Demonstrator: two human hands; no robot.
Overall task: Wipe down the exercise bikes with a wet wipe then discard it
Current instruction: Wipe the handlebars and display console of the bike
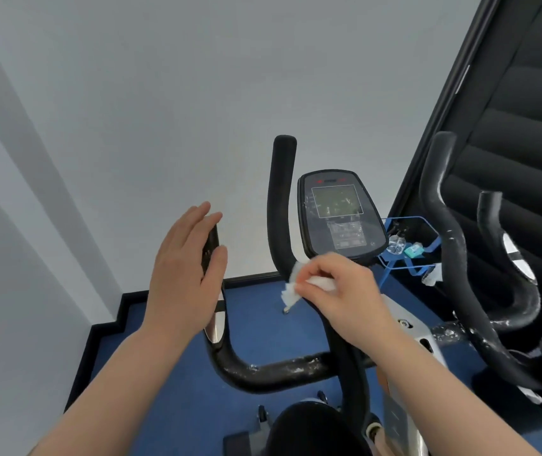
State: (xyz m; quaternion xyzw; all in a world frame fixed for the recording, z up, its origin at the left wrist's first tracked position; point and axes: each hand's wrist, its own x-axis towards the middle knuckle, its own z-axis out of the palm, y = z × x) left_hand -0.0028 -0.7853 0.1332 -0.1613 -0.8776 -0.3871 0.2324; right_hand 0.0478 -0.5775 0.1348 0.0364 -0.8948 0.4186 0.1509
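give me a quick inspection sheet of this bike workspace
surface: blue floor, black edging along the wall
job's things: white wipe pressed on the near bike's right handlebar; console smeared; white streaks on the crossbar; second bike at right
clutter: blue rack holding a clear bottle and a small teal packet
hands: right hand pinches the wipe; left hand flat against the left handlebar
cables: nothing seen
surroundings: grey wall, dark blind at right

Gym — 2 exercise bikes (296,324), blue floor (180,406).
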